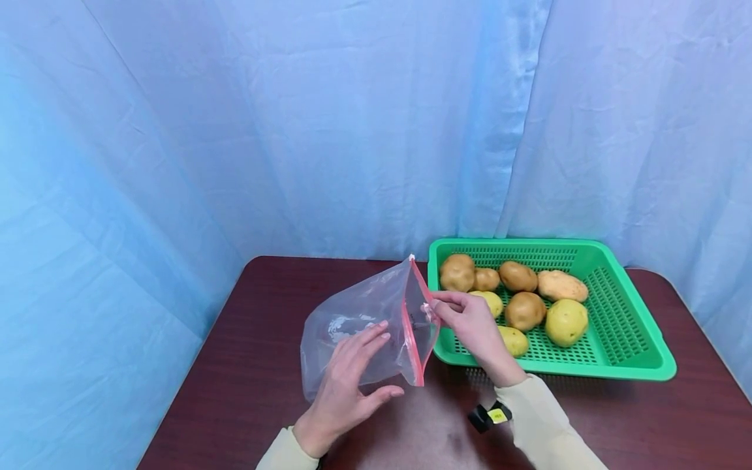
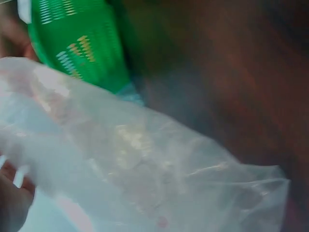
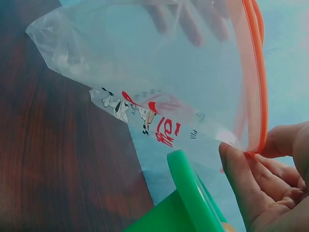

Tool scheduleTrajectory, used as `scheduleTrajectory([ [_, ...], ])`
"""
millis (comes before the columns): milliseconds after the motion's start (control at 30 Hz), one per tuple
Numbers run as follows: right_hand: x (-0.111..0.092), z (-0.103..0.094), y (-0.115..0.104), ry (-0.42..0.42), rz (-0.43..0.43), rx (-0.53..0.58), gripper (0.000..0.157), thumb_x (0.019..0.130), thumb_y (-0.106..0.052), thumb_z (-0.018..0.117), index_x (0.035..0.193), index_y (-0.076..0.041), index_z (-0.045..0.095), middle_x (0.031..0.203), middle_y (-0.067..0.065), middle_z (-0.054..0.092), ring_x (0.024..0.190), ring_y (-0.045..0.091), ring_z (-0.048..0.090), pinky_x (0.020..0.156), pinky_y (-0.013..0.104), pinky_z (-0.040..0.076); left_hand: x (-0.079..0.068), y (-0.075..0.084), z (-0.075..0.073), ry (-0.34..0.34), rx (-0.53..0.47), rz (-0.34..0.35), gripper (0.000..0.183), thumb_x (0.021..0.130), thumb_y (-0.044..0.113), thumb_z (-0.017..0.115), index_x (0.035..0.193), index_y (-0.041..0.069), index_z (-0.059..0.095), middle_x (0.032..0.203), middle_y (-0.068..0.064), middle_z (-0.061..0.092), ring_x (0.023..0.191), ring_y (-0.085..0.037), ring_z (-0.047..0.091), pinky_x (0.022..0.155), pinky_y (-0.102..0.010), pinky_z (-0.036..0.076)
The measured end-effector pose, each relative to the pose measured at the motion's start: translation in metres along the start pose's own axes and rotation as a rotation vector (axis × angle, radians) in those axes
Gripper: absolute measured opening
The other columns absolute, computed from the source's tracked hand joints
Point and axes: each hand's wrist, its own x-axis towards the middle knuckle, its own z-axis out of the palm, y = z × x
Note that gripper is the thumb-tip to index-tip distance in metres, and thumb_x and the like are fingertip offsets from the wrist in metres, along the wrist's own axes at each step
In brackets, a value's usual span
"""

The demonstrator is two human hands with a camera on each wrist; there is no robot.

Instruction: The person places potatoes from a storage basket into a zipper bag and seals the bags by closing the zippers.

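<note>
A clear plastic zip bag [image 1: 364, 300] with a red-orange zip edge stands slanted over the table, its mouth spread apart toward the right. At that mouth my right hand [image 1: 470, 329] pinches the zip edge between thumb and fingers, seen close in the right wrist view [image 3: 270, 179]. My left hand [image 1: 346, 388] lies along the bag's near side with fingers extended and thumb apart. In the right wrist view, the left fingers [image 3: 190, 26] show through the film. Red lettering and a black-and-white drawing [image 3: 120, 108] mark the bag.
To the right stands a green basket [image 1: 640, 326] with brown potatoes [image 1: 525, 311] and yellow ones [image 1: 566, 322], its left rim right beside the bag's mouth. Both rest on a dark reddish table [image 1: 247, 365]. Pale blue curtains [image 1: 352, 130] hang behind it.
</note>
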Motion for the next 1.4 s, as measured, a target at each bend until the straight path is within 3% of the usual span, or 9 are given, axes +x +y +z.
scheduleTrajectory([
  [100,-0.003,-0.002,-0.001,0.003,0.009,0.027,0.035,0.102,-0.023,0.067,0.126,0.001,0.070,0.106,0.013,0.078,0.091,0.022,0.076,0.081,0.027,0.060,0.013,0.005,-0.007,0.017,-0.048,-0.065,0.068,0.100,0.060,0.057,0.142,0.006,0.058,0.145,-0.014,0.059,0.130,-0.027,0.059,0.100,-0.050,0.049],
  [200,-0.006,-0.003,-0.001,0.000,0.001,0.019,0.037,0.102,-0.027,0.066,0.127,0.000,0.070,0.108,0.012,0.078,0.092,0.022,0.076,0.083,0.028,0.060,0.030,0.009,-0.014,0.018,-0.098,-0.173,0.067,0.102,0.062,0.051,0.144,0.010,0.057,0.147,-0.012,0.057,0.132,-0.027,0.057,0.098,-0.049,0.051],
  [333,-0.009,-0.002,-0.001,-0.010,-0.009,0.007,0.039,0.103,-0.030,0.065,0.130,-0.001,0.069,0.110,0.012,0.077,0.094,0.023,0.076,0.086,0.032,0.060,0.054,0.011,-0.020,-0.018,-0.173,-0.328,0.064,0.102,0.061,0.053,0.144,0.014,0.058,0.151,-0.004,0.054,0.135,-0.022,0.054,0.100,-0.052,0.052],
  [467,-0.011,0.000,-0.002,0.003,-0.012,0.001,0.039,0.103,-0.031,0.065,0.130,-0.002,0.069,0.110,0.012,0.077,0.093,0.023,0.076,0.086,0.032,0.060,0.075,0.009,-0.016,-0.077,-0.215,-0.463,0.057,0.100,0.054,0.060,0.144,0.017,0.059,0.152,0.000,0.053,0.137,-0.019,0.052,0.105,-0.056,0.049],
  [700,-0.014,0.003,-0.001,0.054,-0.025,-0.053,0.032,0.103,-0.024,0.066,0.126,-0.003,0.072,0.103,0.011,0.078,0.090,0.021,0.076,0.079,0.026,0.060,0.103,0.001,-0.001,-0.247,-0.148,-0.624,0.068,0.093,0.058,0.066,0.146,0.015,0.058,0.154,0.000,0.050,0.140,-0.022,0.047,0.109,-0.055,0.045],
  [933,-0.017,0.003,-0.001,0.065,-0.049,-0.075,0.031,0.103,-0.025,0.066,0.125,-0.005,0.073,0.101,0.009,0.078,0.088,0.021,0.076,0.078,0.027,0.060,0.106,-0.004,0.005,-0.330,-0.092,-0.674,0.070,0.090,0.052,0.071,0.148,0.017,0.055,0.151,-0.002,0.051,0.138,-0.026,0.048,0.108,-0.058,0.044],
  [1267,-0.018,0.000,0.005,0.079,-0.085,-0.076,0.027,0.102,-0.025,0.066,0.120,-0.007,0.075,0.103,0.007,0.079,0.089,0.018,0.075,0.064,0.024,0.052,0.090,-0.005,-0.009,-0.326,-0.055,-0.714,0.060,0.090,0.044,0.070,0.143,0.017,0.058,0.143,-0.003,0.057,0.133,-0.026,0.052,0.105,-0.057,0.047],
  [1400,-0.017,-0.001,0.007,0.088,-0.109,-0.082,0.024,0.103,-0.021,0.065,0.119,-0.005,0.075,0.101,0.007,0.079,0.088,0.017,0.075,0.069,0.023,0.056,0.081,-0.007,-0.014,-0.310,-0.051,-0.703,0.051,0.090,0.038,0.072,0.134,0.012,0.064,0.123,-0.004,0.062,0.113,-0.024,0.059,0.093,-0.049,0.053],
])
